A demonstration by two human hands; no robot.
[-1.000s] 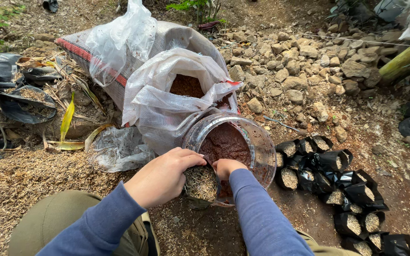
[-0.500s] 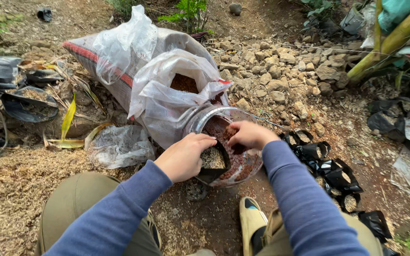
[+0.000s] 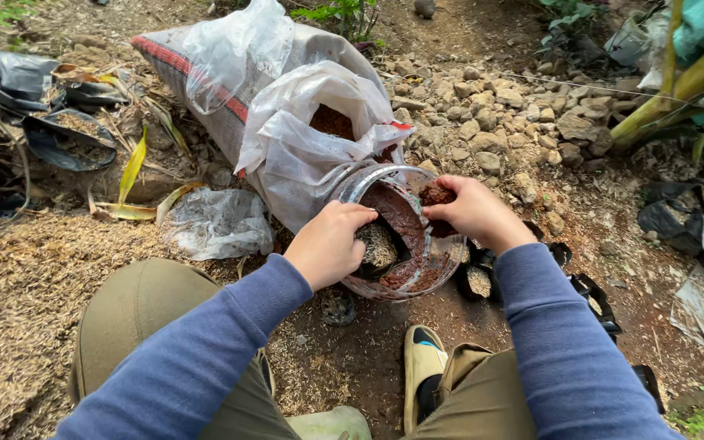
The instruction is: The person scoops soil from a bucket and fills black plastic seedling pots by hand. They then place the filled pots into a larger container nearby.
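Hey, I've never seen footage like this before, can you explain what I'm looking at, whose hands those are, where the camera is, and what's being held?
The camera sits on a person's head and looks down, so the two blue-sleeved arms are that person's own. They crouch on bare ground strewn with husks and stones.

The left hand holds a small black bag, partly filled, inside a clear plastic tub that contains reddish-brown soil. The right hand holds a pinch of that soil over the tub.

Behind the tub lies a big woven sack with a clear plastic liner, open and showing more of the same soil. To the right, filled black bags stand on the ground. A sandal shows at the bottom.
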